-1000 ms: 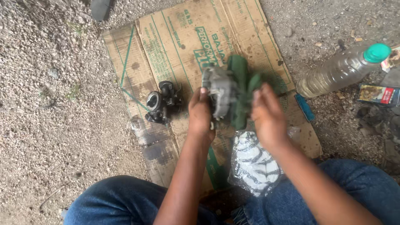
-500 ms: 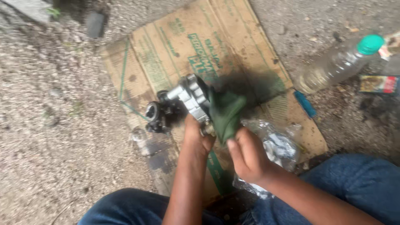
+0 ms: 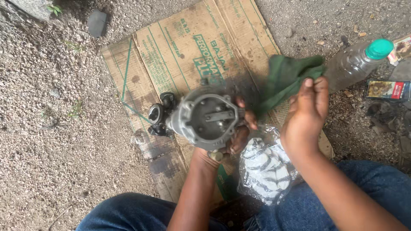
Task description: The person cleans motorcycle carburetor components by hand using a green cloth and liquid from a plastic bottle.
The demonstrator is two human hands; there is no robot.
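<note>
Grey cast-metal carburettor body (image 3: 207,117); dark green crumpled cloth rag (image 3: 286,79); tan flattened cardboard sheet (image 3: 171,47) with green print; clear plastic bottle (image 3: 355,63), teal cap; black-and-white striped bag (image 3: 266,167); blue denim jeans (image 3: 128,214).

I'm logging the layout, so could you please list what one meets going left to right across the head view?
Small black metal part → grey metal carburettor body held in the left hand → dark green cloth held in the right hand → clear plastic bottle with a green cap → small flat printed packet.
</note>
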